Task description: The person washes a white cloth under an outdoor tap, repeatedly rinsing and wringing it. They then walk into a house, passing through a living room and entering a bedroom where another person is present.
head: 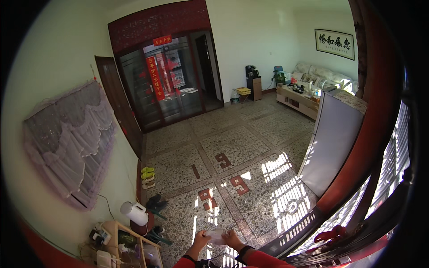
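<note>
Both my hands are low in the picture, held out in front of me above the speckled terrazzo floor. Between them is a pale, thin, translucent piece (216,236), possibly plastic film or tissue; its exact kind is unclear. My left hand (201,240) pinches its left end with thumb and fingers. At the other end, my right hand (232,239) grips the piece in the same way. Red sleeves and dark bands show at my wrists.
Left of me stand a wooden shelf (117,231) with sockets and cables, and a white electric kettle (134,213) on a stool. Shoes (156,203) and yellow-green slippers (147,172) line the wall. A tall cabinet (330,140) stands right. Farther back are glass doors (167,80) and a low table (295,98).
</note>
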The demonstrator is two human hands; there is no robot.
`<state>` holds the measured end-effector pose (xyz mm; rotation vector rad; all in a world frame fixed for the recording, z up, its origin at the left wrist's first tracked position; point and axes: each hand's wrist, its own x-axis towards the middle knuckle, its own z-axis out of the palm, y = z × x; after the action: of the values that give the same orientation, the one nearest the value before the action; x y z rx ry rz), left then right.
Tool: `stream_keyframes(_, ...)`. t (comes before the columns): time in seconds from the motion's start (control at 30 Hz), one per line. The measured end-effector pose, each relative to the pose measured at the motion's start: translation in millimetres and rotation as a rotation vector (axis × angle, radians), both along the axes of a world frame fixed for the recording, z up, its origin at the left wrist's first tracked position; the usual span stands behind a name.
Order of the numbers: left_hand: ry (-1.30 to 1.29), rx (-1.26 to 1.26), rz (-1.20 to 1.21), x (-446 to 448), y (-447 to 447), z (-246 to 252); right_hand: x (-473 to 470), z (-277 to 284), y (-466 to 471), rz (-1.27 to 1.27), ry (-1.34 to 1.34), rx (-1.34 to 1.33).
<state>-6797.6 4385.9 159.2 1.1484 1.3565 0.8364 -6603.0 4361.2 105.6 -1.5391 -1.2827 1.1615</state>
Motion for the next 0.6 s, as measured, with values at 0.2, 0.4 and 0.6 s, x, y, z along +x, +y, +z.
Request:
stream_keyframes(0.2,-0.346,-0.179,-0.206,-81.7,120.5,35.3,-59.8,62.1,126.1,0.558,0.161,-0.130)
stream_keyframes(0.4,-0.092,-0.113,-0.513,-83.1,230.9,72.5,-75.5,110.2,242.4,0.424,-0.143,0.351)
stream_keyframes(0.6,0.237,0.107,-0.568,-87.9,373.3,77.0,-35.8,164.6,388.6,0.482,-0.419,0.106)
